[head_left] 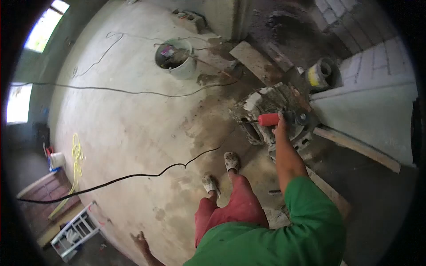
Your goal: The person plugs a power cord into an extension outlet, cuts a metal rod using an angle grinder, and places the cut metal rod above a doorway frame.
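My right hand (280, 125) is closed around a red angle grinder (269, 119), whose dark head and disc point to the right. The tool is over a rough, mortar-crusted block-like stand (262, 101), and I cannot tell whether it touches it. A black cable (164, 170) runs across the floor from the left toward the tool. At the lower left my left hand (141, 241) hangs free over the floor, fingers apart, holding nothing.
A white bucket (184, 68) with debris stands at the upper middle. A bucket with a yellow label (316, 76) is by the block wall. Planks (255, 60), another cable, a yellow hose (76, 155) and a ladder (77, 230) lie around.
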Demonstrator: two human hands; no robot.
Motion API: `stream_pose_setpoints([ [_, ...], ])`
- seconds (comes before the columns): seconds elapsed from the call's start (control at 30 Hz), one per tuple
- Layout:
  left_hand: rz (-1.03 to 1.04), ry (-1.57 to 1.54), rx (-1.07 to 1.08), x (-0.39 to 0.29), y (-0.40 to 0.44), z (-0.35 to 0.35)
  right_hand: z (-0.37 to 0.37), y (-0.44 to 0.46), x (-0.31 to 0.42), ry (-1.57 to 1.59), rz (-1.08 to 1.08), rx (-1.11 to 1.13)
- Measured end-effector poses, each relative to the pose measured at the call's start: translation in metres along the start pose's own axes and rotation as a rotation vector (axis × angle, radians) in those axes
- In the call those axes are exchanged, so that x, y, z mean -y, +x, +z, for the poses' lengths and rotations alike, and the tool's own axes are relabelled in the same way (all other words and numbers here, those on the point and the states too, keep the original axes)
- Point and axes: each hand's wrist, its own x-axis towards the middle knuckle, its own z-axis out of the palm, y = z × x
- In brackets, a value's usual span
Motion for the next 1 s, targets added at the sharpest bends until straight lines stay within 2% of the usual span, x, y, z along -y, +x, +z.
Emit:
stream_pose_setpoints([
  [0.03,-0.123,-0.005,0.068,0.016,-0.023,0.008,0.004,0.003,-0.005,-0.021,0.011,0.019],
  [0.1,-0.335,-0.055,0.062,0.038,-0.056,0.016,0.002,0.018,-0.006,-0.008,0.007,-0.018],
  [0.23,-0.480,-0.043,0.140,0.052,-0.077,0.003,0.003,0.043,-0.002,-0.016,0.025,0.072],
  [0.3,-0.510,-0.053,0.165,0.048,-0.070,-0.006,0.004,0.083,-0.014,0.161,-0.019,0.096],
  [0.33,-0.448,-0.089,0.194,0.048,-0.060,-0.008,0.014,0.037,-0.002,0.201,-0.024,-0.036],
  [0.37,-0.382,-0.124,0.227,0.044,-0.050,-0.009,0.019,0.016,0.003,0.197,-0.024,-0.030],
  [0.43,-0.333,-0.137,0.207,0.025,-0.027,-0.009,0.025,-0.012,-0.001,0.265,-0.174,-0.224],
  [0.5,-0.275,-0.132,0.196,0.004,0.002,-0.017,0.010,-0.012,-0.011,0.327,-0.211,-0.168],
  [0.53,-0.168,-0.142,0.190,-0.006,0.014,-0.017,0.003,-0.011,-0.015,0.385,-0.260,-0.103],
  [0.67,0.101,-0.170,0.212,-0.033,0.067,-0.007,-0.028,-0.105,-0.035,0.296,-0.298,-0.250],
  [0.8,0.183,-0.134,0.327,-0.055,0.125,0.004,-0.080,-0.153,-0.110,0.351,-0.349,-0.101],
  [0.87,0.300,-0.141,0.352,-0.042,0.162,0.011,-0.106,-0.184,-0.161,0.309,-0.445,0.047],
  [1.0,0.393,-0.152,0.394,0.019,0.220,-0.002,-0.139,-0.289,-0.266,0.128,-0.405,0.045],
])
